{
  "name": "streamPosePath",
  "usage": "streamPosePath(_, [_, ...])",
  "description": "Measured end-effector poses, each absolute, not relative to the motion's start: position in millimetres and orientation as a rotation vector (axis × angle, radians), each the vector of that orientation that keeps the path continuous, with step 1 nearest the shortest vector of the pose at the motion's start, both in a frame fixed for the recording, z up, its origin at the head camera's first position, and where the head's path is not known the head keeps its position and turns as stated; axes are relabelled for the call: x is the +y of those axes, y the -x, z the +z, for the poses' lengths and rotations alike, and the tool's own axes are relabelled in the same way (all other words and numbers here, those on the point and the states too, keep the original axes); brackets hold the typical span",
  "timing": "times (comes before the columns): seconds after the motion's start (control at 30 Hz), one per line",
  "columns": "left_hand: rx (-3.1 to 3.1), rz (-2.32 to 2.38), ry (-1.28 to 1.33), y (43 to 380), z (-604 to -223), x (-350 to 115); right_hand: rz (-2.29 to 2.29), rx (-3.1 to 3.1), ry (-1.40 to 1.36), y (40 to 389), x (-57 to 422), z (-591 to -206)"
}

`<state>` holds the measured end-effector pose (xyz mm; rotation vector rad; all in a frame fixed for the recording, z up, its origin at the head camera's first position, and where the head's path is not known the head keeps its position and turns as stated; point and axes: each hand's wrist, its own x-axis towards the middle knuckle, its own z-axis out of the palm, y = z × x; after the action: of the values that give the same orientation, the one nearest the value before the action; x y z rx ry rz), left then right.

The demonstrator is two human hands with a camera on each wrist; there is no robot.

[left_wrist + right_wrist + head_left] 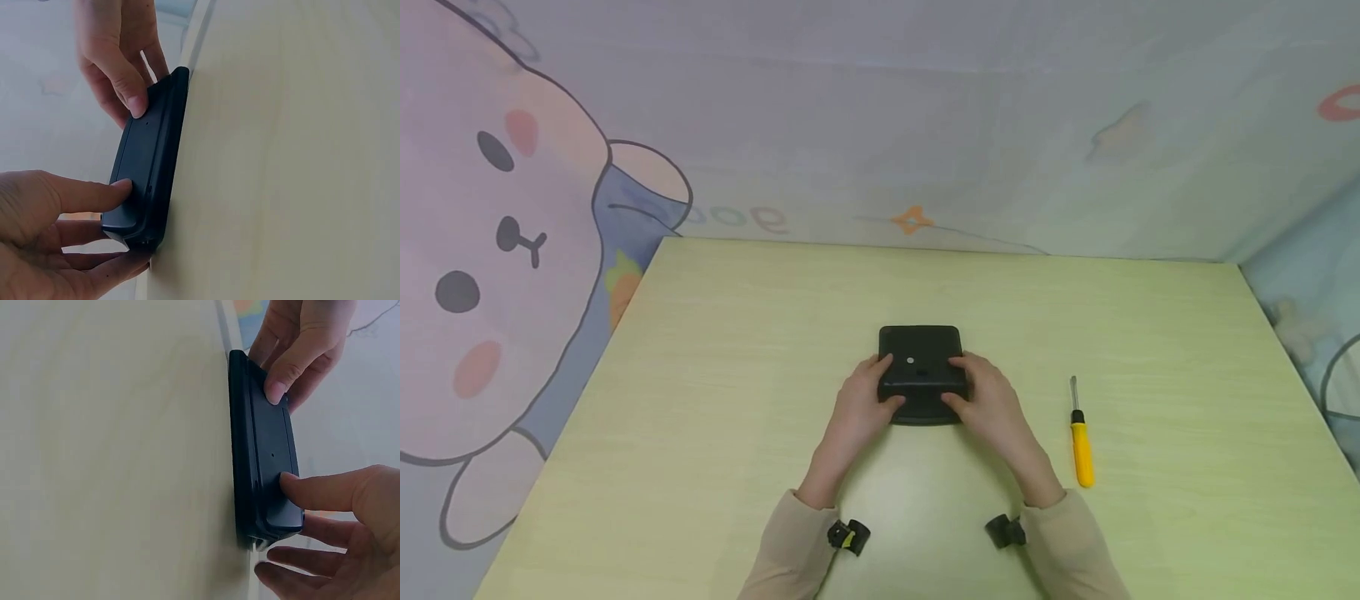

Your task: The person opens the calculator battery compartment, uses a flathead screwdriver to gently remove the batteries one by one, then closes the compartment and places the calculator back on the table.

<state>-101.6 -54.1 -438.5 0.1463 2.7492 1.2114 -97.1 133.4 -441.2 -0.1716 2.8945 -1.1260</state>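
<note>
Together, the left hand point(859, 406) and right hand point(994, 406) grip opposite sides of 1 black device point(922, 342) just below centre in the head view; 1 yellow-handled screwdriver point(1081, 446) lies lower right.

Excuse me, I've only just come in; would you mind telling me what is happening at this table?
A person is holding a black device by its two sides, the left grip on one side and the right grip on the other. Whether the device touches the table is hard to tell. A yellow-handled screwdriver lies untouched to the person's right.
</note>
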Motion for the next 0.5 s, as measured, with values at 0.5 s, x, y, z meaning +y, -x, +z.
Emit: streamPosePath(0.5, [2.779, 1.165, -0.194, 103, -437, -58, -0.844, 3.05, 0.621, 103, 122, -432])
